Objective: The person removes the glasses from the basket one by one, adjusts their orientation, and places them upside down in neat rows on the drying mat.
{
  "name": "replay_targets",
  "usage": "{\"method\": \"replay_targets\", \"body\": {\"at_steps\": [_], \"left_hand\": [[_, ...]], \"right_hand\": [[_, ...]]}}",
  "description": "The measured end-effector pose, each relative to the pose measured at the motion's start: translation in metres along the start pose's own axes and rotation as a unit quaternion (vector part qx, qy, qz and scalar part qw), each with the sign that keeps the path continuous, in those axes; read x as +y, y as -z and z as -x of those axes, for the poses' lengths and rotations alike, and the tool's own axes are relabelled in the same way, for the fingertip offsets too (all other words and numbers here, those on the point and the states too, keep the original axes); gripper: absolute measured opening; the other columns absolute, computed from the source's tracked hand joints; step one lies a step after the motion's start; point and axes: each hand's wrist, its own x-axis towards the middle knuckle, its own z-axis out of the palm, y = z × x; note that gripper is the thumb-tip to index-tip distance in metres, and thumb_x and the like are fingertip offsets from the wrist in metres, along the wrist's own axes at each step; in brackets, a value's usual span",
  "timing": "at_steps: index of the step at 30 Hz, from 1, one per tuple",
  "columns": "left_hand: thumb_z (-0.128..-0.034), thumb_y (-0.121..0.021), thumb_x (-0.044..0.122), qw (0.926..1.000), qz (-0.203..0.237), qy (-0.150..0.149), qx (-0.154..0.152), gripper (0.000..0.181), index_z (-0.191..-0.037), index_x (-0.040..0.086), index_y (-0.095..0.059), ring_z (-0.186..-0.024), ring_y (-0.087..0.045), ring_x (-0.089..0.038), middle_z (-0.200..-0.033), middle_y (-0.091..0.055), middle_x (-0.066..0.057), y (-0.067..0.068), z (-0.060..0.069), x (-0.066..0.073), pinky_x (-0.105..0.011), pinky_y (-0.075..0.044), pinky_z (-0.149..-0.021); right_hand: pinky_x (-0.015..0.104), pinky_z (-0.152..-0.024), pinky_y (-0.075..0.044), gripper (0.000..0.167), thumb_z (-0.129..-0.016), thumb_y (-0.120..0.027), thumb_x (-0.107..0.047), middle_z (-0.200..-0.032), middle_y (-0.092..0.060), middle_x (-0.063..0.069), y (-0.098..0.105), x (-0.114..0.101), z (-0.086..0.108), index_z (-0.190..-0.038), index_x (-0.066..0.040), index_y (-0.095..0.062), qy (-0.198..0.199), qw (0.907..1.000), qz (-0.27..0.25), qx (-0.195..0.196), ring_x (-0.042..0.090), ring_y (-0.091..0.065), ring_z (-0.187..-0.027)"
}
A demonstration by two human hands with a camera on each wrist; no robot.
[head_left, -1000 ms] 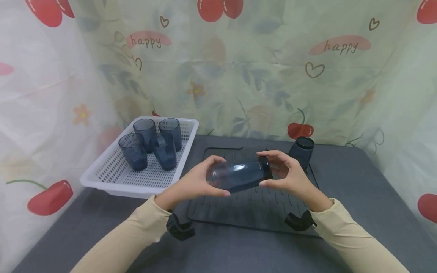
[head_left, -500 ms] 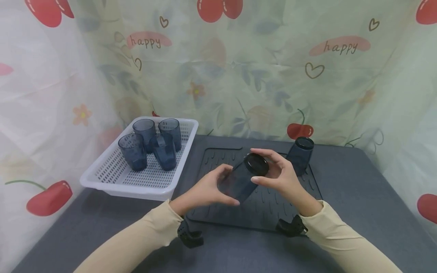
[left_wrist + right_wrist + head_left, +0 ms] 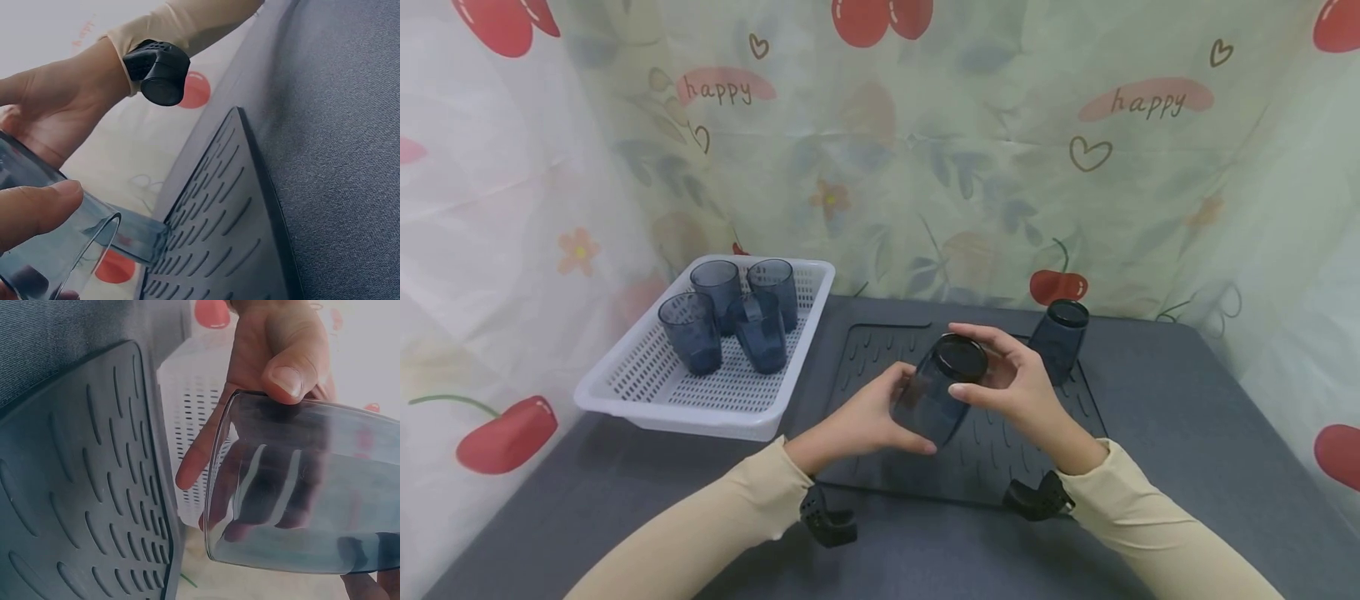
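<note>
A dark blue-grey drinking glass point(image 3: 928, 404) is held above the ridged black drying mat point(image 3: 880, 346), tilted with its base up and its rim down. My left hand point(image 3: 868, 417) grips it around the lower, rim end, and its thumb point(image 3: 40, 209) lies along the wall in the left wrist view. My right hand point(image 3: 1018, 379) holds the base end between thumb and fingers. In the right wrist view the left fingers show through the clear wall. A second glass point(image 3: 1060, 343) stands upside down at the mat's far right corner, just beyond the right hand.
On the left, a white perforated plastic basket point(image 3: 597, 398) holds several similar glasses point(image 3: 691, 333), rims up, some leaning. Beneath everything lies a dark grey tabletop point(image 3: 1187, 417). A patterned curtain point(image 3: 910, 167) surrounds the table at the back and sides.
The glass has turned from lying nearly level to tilted with its base up. My left hand has shifted right and slightly down with the rim end; the right hand has moved a little left.
</note>
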Motion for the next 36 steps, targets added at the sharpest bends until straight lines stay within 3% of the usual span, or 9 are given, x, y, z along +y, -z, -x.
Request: {"method": "replay_targets", "body": {"at_steps": [5, 9, 19, 27, 36], "left_hand": [[-0.0721, -0.085, 0.022, 0.9999, 0.008, 0.012, -0.005, 0.088, -0.144, 0.011, -0.036, -0.128, -0.048, -0.026, -0.136, -0.050, -0.006, 0.003, 0.002, 0.002, -0.041, -0.051, -0.093], [-0.0742, -0.084, 0.016, 0.9993, 0.035, 0.005, -0.010, 0.088, -0.147, 0.011, -0.034, -0.130, -0.047, -0.026, -0.141, -0.047, -0.008, 0.007, 0.004, 0.003, -0.039, -0.051, -0.095], [-0.0814, -0.077, 0.014, 0.9973, 0.062, -0.036, -0.017, 0.064, -0.138, 0.019, -0.048, -0.127, -0.051, -0.024, -0.139, -0.051, -0.003, 0.020, 0.012, -0.001, -0.043, -0.047, -0.101], [-0.0890, -0.070, 0.019, 0.9982, 0.031, -0.047, -0.018, 0.050, -0.135, 0.013, -0.052, -0.121, -0.056, -0.027, -0.133, -0.057, -0.010, 0.029, 0.019, -0.005, -0.039, -0.051, -0.095], [-0.0929, -0.065, 0.022, 0.9983, -0.012, -0.041, -0.040, 0.040, -0.130, 0.012, -0.056, -0.110, -0.061, -0.019, -0.125, -0.062, -0.005, 0.031, 0.026, -0.011, -0.037, -0.051, -0.090]], "right_hand": [[0.027, -0.088, -0.055, 0.063, -0.079, -0.070, 0.012, -0.135, -0.055, -0.002, 0.001, -0.001, 0.000, -0.138, 0.002, -0.048, 0.006, 1.0000, -0.001, 0.001, 0.014, -0.060, -0.116], [0.027, -0.088, -0.055, 0.063, -0.079, -0.070, 0.012, -0.135, -0.055, -0.002, 0.003, -0.001, 0.000, -0.138, 0.002, -0.047, 0.010, 0.9999, -0.007, -0.003, 0.014, -0.060, -0.115], [0.026, -0.088, -0.055, 0.063, -0.079, -0.070, 0.011, -0.134, -0.055, -0.002, 0.007, -0.002, 0.003, -0.138, 0.002, -0.048, 0.003, 0.9999, -0.006, 0.007, 0.013, -0.060, -0.117], [0.025, -0.088, -0.054, 0.062, -0.080, -0.071, 0.010, -0.134, -0.056, -0.002, 0.012, -0.004, 0.004, -0.137, -0.006, -0.052, -0.001, 0.9998, 0.006, 0.018, 0.011, -0.061, -0.116], [0.024, -0.084, -0.055, 0.063, -0.079, -0.070, 0.012, -0.134, -0.056, 0.003, 0.017, -0.002, 0.004, -0.137, 0.000, -0.049, -0.007, 0.9990, 0.024, 0.038, 0.012, -0.063, -0.112]]}}
